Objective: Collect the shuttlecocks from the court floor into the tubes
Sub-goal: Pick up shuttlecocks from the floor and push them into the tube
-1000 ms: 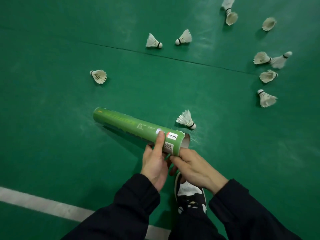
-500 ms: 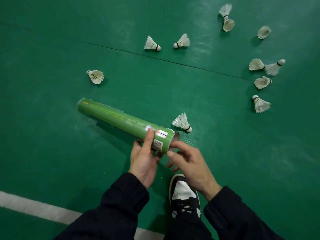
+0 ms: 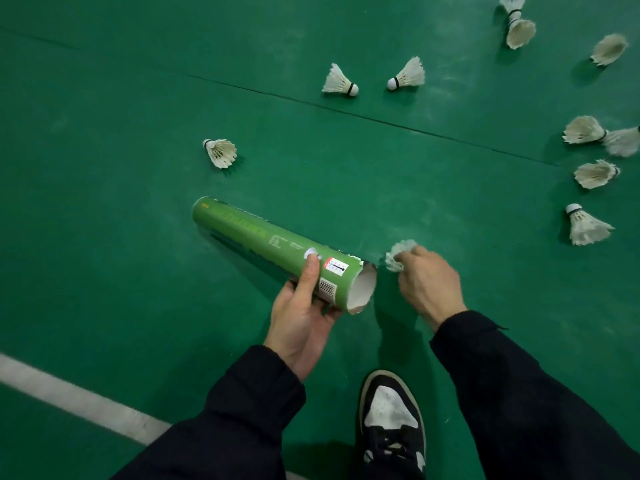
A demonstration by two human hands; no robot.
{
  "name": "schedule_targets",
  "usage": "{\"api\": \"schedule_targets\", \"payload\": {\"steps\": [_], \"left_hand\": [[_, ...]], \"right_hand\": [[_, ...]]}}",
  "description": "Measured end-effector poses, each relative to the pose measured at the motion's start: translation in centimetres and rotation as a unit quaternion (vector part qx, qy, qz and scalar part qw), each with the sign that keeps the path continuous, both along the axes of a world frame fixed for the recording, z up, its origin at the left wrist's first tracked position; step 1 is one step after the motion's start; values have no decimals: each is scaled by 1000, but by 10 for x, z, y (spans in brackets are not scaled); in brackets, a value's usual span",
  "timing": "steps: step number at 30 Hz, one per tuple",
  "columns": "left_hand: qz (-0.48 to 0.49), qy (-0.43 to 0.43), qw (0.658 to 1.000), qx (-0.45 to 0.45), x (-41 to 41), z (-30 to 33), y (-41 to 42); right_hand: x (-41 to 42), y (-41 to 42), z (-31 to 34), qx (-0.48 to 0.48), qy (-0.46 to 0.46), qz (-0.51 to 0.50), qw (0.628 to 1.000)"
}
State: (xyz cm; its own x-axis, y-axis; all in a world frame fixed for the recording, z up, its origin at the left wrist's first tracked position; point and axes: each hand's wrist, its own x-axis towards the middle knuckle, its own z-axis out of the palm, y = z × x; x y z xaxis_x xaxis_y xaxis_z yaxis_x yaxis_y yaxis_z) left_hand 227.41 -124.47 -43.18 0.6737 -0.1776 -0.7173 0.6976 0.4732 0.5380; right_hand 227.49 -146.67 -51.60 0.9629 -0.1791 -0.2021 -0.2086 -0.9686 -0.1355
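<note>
Now the left hand point(image 3: 300, 318) grips the green tube point(image 3: 277, 249) near its open end, thumb laid along the top, far end pointing to ten o'clock. Just at three o'clock of that mouth, the right hand point(image 3: 427, 284) pinches a blurred shuttlecock point(image 3: 398, 254) at the court floor point(image 3: 104, 271). Other shuttlecocks lie scattered from eleven to three o'clock

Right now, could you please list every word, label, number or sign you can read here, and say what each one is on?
No text reads clearly.
Green tube, held by the left hand: large lettering along its side, too blurred to read.
Same tube: small white print blocks, too small.
White and red sticker: marks illegible.
Barcode label: bars only, digits illegible.
Shuttlecocks, shoe: none visible.
</note>
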Motion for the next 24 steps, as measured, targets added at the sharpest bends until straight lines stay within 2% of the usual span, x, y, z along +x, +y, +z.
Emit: {"api": "schedule_targets", "payload": {"steps": [1,2,3,4,5,6,7,9,14,19,24], "left_hand": [[6,1,1000,0,2,1,2],[15,2,1000,-3,3,3,3],[25,2,1000,-7,3,5,4],[31,-1,999,-13,4,7,5],[33,-5,999,-19,3,11,6],[32,-11,999,-26,0,14,5],[25,-20,999,-31,-4,17,4],[8,-30,999,-36,-18,22,0],[-41,-49,996,-64,-55,24,-8],[-33,-60,995,-67,-69,24,-8],[-20,-52,997,-50,-75,32,-8]], "right_hand": [[-7,0,14,97,-51,-88,990],[-20,3,34,217,-111,-179,953],[-37,9,57,333,-184,-247,891],[-56,20,84,415,-260,-272,828],[-75,34,108,464,-316,-261,785],[-92,48,124,491,-347,-227,766],[-104,60,131,506,-350,-187,766],[-117,79,130,500,-328,-127,792],[-132,95,121,440,-287,-90,846],[-141,91,130,404,-127,-28,905],[-137,99,134,404,-64,-25,912]]}}
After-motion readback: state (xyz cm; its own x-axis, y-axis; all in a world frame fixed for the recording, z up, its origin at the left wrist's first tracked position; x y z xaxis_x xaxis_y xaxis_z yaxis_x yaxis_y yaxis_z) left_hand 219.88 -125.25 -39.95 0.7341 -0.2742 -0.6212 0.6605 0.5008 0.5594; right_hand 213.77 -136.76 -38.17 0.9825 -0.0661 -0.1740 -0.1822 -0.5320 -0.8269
